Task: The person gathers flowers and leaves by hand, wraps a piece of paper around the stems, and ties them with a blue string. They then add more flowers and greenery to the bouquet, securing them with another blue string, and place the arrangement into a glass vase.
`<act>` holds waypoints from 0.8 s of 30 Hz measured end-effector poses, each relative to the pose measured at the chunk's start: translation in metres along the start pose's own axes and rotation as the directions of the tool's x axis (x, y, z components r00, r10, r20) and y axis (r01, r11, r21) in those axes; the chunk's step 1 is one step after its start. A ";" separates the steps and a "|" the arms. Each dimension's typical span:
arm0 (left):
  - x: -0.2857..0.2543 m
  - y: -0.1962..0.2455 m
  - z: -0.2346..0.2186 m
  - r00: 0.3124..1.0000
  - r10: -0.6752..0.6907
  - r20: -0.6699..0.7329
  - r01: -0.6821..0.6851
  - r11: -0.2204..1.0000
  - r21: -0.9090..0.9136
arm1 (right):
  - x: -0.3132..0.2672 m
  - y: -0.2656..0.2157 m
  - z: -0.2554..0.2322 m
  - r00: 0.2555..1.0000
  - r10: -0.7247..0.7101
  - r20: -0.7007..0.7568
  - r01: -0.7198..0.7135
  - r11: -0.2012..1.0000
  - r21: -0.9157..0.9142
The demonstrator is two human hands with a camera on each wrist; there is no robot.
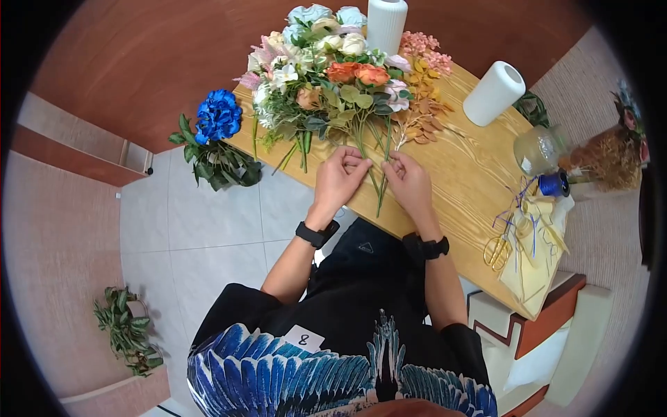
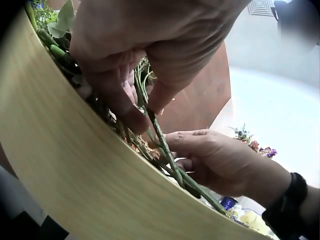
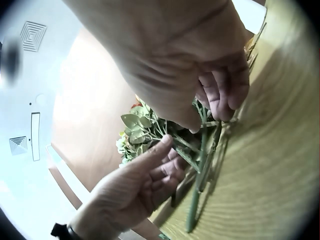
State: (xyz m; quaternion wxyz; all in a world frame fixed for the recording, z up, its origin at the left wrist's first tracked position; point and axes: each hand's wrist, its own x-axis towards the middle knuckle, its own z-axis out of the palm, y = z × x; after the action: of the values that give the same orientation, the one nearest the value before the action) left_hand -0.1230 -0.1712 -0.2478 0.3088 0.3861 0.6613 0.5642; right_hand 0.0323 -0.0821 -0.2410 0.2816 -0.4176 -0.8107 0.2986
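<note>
Two green artificial flower stems point(image 1: 381, 196) cross near the front edge of the table, their ends pointing toward the person. My left hand point(image 1: 340, 177) pinches one stem between thumb and fingers, just below its leaves. Close beside it, my right hand point(image 1: 411, 184) pinches the other stem, as the right wrist view also shows. Above both hands lies a large heap of artificial flowers point(image 1: 326, 83) with orange, white, pink and pale blue blooms. Bare green stem ends point(image 1: 304, 147) stick out of the heap to the left of my left hand.
White ribbed vases point(image 1: 387, 28) point(image 1: 492, 96) stand at the back and right. A glass jar point(image 1: 536, 151), blue ribbon spool point(image 1: 554, 184), gold-handled scissors point(image 1: 497, 251) and yellow paper point(image 1: 531, 260) lie along the right side. A blue hydrangea point(image 1: 219, 117) leans past the left edge.
</note>
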 end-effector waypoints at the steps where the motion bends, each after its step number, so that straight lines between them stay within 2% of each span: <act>1: 0.000 -0.001 -0.001 0.999 -0.026 0.019 0.026 0.999 -0.031 | -0.002 -0.003 0.000 1.000 0.023 0.006 -0.023 0.999 0.029; 2: 0.003 -0.003 -0.002 1.000 -0.027 0.016 0.027 0.999 -0.030 | -0.001 -0.006 -0.001 1.000 0.021 0.009 -0.021 0.999 0.031; 4: 0.004 -0.007 -0.006 0.986 -0.089 0.139 0.128 0.944 -0.304 | -0.002 -0.016 -0.007 0.987 -0.008 -0.161 0.007 1.000 -0.003; 5: 0.004 -0.009 -0.006 0.984 -0.102 0.144 0.142 0.942 -0.303 | -0.003 -0.024 -0.008 0.988 0.005 -0.154 -0.005 1.000 -0.004; 7: 0.006 -0.010 -0.009 0.984 -0.108 0.140 0.154 0.916 -0.371 | -0.004 -0.042 -0.003 0.988 -0.055 -0.142 0.079 0.983 0.165; 8: 0.002 -0.010 -0.010 0.983 -0.118 0.142 0.163 0.916 -0.367 | -0.007 -0.044 0.003 0.990 -0.047 -0.136 0.070 0.983 0.169; 10: 0.001 -0.010 -0.011 0.995 -0.078 0.069 0.101 0.890 -0.445 | -0.006 -0.044 0.011 0.979 -0.201 -0.023 0.199 0.978 -0.059; 14: -0.003 -0.014 -0.020 0.999 -0.049 0.021 0.053 0.938 -0.341 | -0.001 -0.041 0.023 0.962 -0.273 0.019 0.272 0.944 -0.187; 15: -0.002 -0.016 -0.021 0.998 -0.013 -0.053 -0.004 0.949 -0.314 | -0.001 -0.042 0.021 0.997 -0.059 0.044 0.057 0.998 0.031; 16: -0.002 -0.014 -0.023 0.992 0.024 -0.126 -0.059 0.957 -0.282 | 0.000 -0.046 0.018 0.982 0.149 0.114 -0.173 0.956 0.237; 17: -0.001 -0.013 -0.028 0.992 -0.011 -0.126 -0.028 0.953 -0.301 | 0.002 -0.047 0.014 0.982 0.148 0.119 -0.173 0.957 0.235; 18: 0.000 -0.012 -0.030 0.992 -0.016 -0.127 -0.023 0.953 -0.301 | 0.004 -0.048 0.010 0.978 0.154 0.142 -0.203 0.863 0.463; 19: 0.002 -0.010 -0.031 0.995 -0.042 -0.090 0.008 0.937 -0.350 | 0.006 -0.046 0.006 0.975 0.153 0.162 -0.223 0.716 0.661; 20: 0.005 -0.008 -0.031 0.997 -0.063 -0.053 0.036 0.916 -0.399 | 0.008 -0.045 0.005 0.975 0.152 0.163 -0.222 0.717 0.660; 22: 0.008 -0.008 -0.028 0.995 -0.025 -0.094 -0.009 0.937 -0.349 | 0.011 -0.042 0.002 0.994 0.088 0.057 -0.105 0.772 0.627; 24: 0.012 -0.007 -0.029 0.996 -0.089 0.005 0.081 0.887 -0.455 | 0.012 -0.040 -0.003 0.993 0.106 0.059 -0.118 0.742 0.660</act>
State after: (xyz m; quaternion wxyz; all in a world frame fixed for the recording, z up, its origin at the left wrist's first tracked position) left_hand -0.1542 -0.1763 -0.2495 0.4099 0.2694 0.5294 0.6922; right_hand 0.0079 -0.0902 -0.2076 0.3857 -0.3361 -0.6282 0.5862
